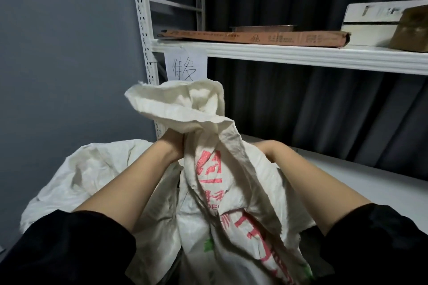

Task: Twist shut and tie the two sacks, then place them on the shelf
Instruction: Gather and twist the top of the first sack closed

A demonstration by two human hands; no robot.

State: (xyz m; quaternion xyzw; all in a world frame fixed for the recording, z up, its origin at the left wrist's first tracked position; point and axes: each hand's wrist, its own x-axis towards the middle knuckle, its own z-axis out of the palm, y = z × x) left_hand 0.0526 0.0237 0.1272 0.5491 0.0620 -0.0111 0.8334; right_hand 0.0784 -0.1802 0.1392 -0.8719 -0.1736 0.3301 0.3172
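The printed sack (222, 192) stands directly in front of the person, between the two bare forearms, its gathered neck raised towards the white shelf (289, 53); the mouth flares open above the neck in a loose, crumpled bloom. The left hand (172, 146) grips the neck from the left side, its fingers wrapped into the bunched cloth just below the flare; the right hand (266, 146) goes in behind the sack's far side and is hidden by the fabric, so I cannot tell whether it holds anything. The second sack (92, 169) lies slumped to the left, behind the left forearm, its mouth not visibly tied.

The material looks like thin woven plastic: soft, creased, with no stiffness of its own, and probably a little slick; it folds wherever it is pinched, so a twist should take easily but may unwind if released. The body bulges and sags, which suggests some fill, though the weight cannot be judged; lifting by the neck alone could strain the weave or let it slip. The best hold seems to be low on the gathered neck, tight beneath the flare, with the other hand under or against the body when it goes up; the shelf already carries a flat cardboard box (254, 36).
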